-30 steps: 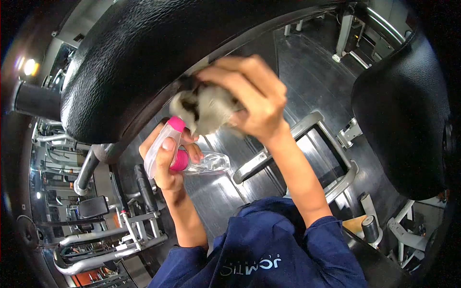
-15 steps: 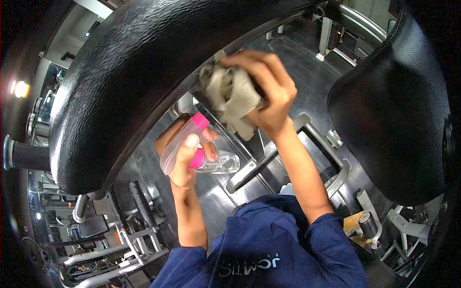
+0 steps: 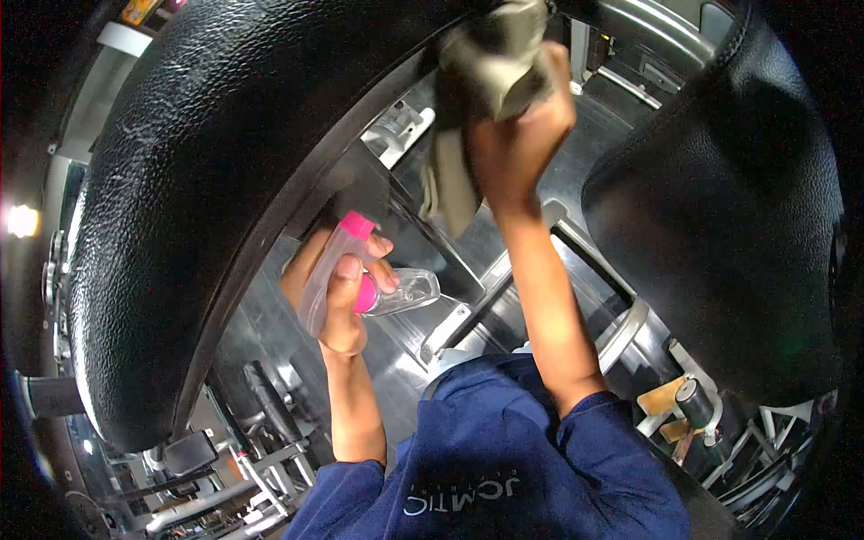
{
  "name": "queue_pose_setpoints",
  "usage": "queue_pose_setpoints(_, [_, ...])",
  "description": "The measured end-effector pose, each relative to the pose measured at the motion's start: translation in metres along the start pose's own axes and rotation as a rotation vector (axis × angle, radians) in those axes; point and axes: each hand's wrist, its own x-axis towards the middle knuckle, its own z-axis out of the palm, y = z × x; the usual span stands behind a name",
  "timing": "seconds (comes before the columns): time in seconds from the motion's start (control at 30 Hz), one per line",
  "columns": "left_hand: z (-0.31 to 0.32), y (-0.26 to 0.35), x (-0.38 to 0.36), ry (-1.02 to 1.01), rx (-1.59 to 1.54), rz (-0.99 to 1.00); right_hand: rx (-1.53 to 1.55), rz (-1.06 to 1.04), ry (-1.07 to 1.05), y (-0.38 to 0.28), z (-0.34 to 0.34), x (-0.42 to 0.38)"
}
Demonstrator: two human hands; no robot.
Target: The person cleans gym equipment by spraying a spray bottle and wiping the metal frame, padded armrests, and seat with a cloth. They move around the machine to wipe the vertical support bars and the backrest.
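My right hand [image 3: 520, 144] is raised high and grips a crumpled grey cloth [image 3: 490, 58], pressing it against the lower edge of a large black padded cushion [image 3: 225, 180]. One end of the cloth hangs down beside my wrist. My left hand [image 3: 340, 301] is lower, next to the cushion's rim. It holds a clear spray bottle [image 3: 405, 292] with a pink nozzle cap [image 3: 356, 225], thumb along the trigger head. Both arms come out of dark blue sleeves [image 3: 504, 468].
A second black padded cushion [image 3: 720, 225] fills the right side. Between the two cushions run silver metal frame bars [image 3: 621, 324] over a dark floor. More gym machines [image 3: 234, 468] stand at the lower left, and a bright lamp [image 3: 20, 220] shines at the far left.
My right hand has slid the cloth up and to the right along the cushion's edge. The left hand has kept the spray bottle in nearly the same place.
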Motion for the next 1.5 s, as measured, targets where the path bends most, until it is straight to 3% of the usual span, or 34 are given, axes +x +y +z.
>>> queue_pose_setpoints(0.03, [-0.003,-0.002,0.000,-0.015,-0.003,-0.001,-0.038,0.117,0.146,0.007,0.005,0.008])
queue_pose_setpoints(0.07, [-0.006,-0.004,-0.001,-0.020,0.009,0.021,-0.110,0.035,0.145,0.031,-0.003,0.008])
queue_pose_setpoints(0.17, [-0.021,-0.007,-0.005,-0.043,0.068,0.050,-0.421,0.169,0.038,0.023,-0.009,0.011])
queue_pose_setpoints(0.27, [-0.026,-0.006,-0.010,-0.047,0.119,0.087,-0.032,0.098,0.109,0.012,0.001,-0.008])
queue_pose_setpoints(0.33, [-0.033,-0.014,-0.014,-0.015,0.124,0.158,0.144,0.176,0.093,0.009,0.002,-0.037])
queue_pose_setpoints(0.4, [-0.042,-0.017,-0.012,-0.070,0.171,0.214,-0.403,0.244,-0.337,-0.013,-0.026,-0.065])
queue_pose_setpoints(0.43, [-0.041,-0.014,-0.013,-0.065,0.167,0.182,-0.019,0.413,-0.229,0.011,-0.017,-0.096])
queue_pose_setpoints(0.47, [-0.041,-0.011,-0.015,-0.058,0.162,0.152,-0.025,0.405,-0.222,0.006,-0.017,-0.102])
queue_pose_setpoints(0.53, [-0.040,-0.005,-0.015,-0.058,0.145,0.173,0.434,0.650,-0.090,-0.020,-0.019,-0.105])
queue_pose_setpoints(0.6, [-0.041,-0.001,-0.017,-0.023,0.084,0.139,0.299,0.683,-0.080,-0.040,-0.027,-0.113])
queue_pose_setpoints(0.67, [-0.046,-0.001,-0.015,-0.047,0.075,0.157,0.234,0.897,0.059,-0.036,-0.032,-0.136])
queue_pose_setpoints(0.7, [-0.047,-0.001,-0.013,-0.064,0.070,0.173,0.329,0.925,-0.014,-0.052,-0.038,-0.122])
queue_pose_setpoints(0.8, [-0.051,-0.006,-0.007,-0.095,0.072,0.172,0.232,1.019,-0.063,-0.067,-0.049,-0.121])
queue_pose_setpoints(0.87, [-0.050,-0.002,-0.008,-0.099,0.066,0.176,0.149,0.950,-0.072,-0.072,-0.053,-0.131])
queue_pose_setpoints(1.0, [-0.056,-0.003,-0.015,-0.095,0.068,0.149,0.378,0.948,0.051,-0.078,-0.048,-0.135])
queue_pose_setpoints(1.07, [-0.059,0.000,-0.019,-0.086,0.131,0.176,0.739,0.928,0.075,-0.117,-0.032,-0.099])
queue_pose_setpoints(1.1, [-0.061,0.001,-0.021,-0.077,0.098,0.151,0.427,0.783,-0.018,-0.115,-0.024,-0.095])
queue_pose_setpoints(1.13, [-0.063,0.002,-0.023,-0.065,0.066,0.127,-0.186,0.265,-0.225,-0.120,-0.018,-0.086])
queue_pose_setpoints(1.2, [-0.068,0.004,-0.027,-0.051,0.078,0.100,0.073,0.374,-0.141,-0.126,0.006,-0.072])
queue_pose_setpoints(1.23, [-0.071,0.005,-0.029,-0.047,0.087,0.066,0.012,0.276,-0.070,-0.133,0.018,-0.070])
queue_pose_setpoints(1.5, [-0.090,0.000,-0.045,0.011,0.048,-0.016,-0.085,0.456,-0.061,-0.110,0.000,-0.130])
